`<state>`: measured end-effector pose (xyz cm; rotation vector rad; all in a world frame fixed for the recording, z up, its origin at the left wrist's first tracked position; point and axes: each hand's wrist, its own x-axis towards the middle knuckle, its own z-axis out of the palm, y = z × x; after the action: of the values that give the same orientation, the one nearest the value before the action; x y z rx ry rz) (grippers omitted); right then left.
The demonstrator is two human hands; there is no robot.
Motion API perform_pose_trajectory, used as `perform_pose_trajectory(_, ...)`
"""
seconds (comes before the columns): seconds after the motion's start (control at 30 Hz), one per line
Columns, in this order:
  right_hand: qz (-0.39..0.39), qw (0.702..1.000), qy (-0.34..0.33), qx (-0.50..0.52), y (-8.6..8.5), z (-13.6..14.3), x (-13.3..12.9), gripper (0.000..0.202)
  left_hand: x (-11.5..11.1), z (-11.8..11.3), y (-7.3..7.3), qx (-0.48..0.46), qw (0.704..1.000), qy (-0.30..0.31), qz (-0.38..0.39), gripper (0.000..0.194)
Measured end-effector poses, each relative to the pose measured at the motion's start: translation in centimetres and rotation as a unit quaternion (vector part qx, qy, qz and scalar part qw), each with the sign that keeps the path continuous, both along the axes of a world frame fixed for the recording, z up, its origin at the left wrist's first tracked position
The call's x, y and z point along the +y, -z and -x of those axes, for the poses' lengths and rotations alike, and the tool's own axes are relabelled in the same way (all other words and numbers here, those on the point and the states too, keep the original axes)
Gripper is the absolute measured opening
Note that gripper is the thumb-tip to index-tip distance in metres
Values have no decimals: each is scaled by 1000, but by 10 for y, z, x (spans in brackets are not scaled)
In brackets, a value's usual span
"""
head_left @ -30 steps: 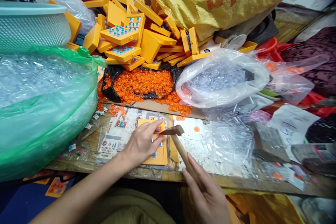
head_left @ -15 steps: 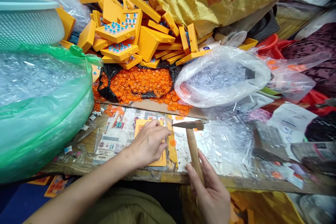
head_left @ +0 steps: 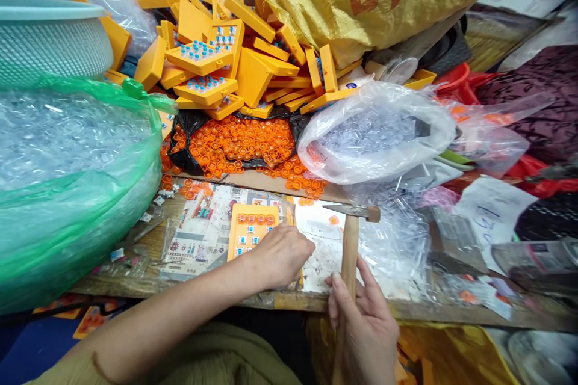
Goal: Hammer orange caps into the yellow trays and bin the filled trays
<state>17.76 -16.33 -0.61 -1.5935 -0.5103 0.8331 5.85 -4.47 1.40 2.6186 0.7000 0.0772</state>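
Note:
My right hand (head_left: 363,319) is wrapped round the wooden handle of a hammer (head_left: 350,252), its metal head up and its pointed end to the left. My left hand (head_left: 286,255) is closed, fingertips curled down at the board's white part; whatever they hold is hidden. Under my left wrist lies a flat yellow tray (head_left: 235,234) with rows of small blue-and-white pieces. Several clear orange rings (head_left: 259,219) sit along its top row, and my hand covers its lower right. A loose orange ring (head_left: 334,220) lies between my left hand and the hammer head.
A black bag of orange rings (head_left: 244,141) stands behind the tray, with many yellow trays (head_left: 253,75) piled beyond. A green bag (head_left: 85,216) of clear parts fills the left; a white bag (head_left: 311,156) of clear parts stands right of centre.
My left hand has moved right and down off the tray, uncovering its top rows. It now covers where a loose orange ring lay. The hammer has shifted right and stands more upright.

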Motion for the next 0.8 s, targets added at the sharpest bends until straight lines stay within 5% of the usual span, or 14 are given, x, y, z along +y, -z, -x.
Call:
perform_pose_trajectory(0.37, 9, 999, -20, -26, 1, 1, -1, 75, 3, -8, 5, 37, 999, -29, -9, 18)
perform_pose_trajectory(0.57, 46, 993, -47, -95, 9, -8, -11, 68, -13, 19, 9, -129, 983, -121, -53, 23)
perform_pose_trajectory(0.67, 24, 968, -82, -234, 13, -14, -18, 47, -14, 40, 13, -192, 957, -205, -75, 29)
perform_pose_trajectory(0.8, -36, 912, -196, -357, 13, -16, -20, 38, -9, 52, 21, -202, 948, -229, -89, 37)
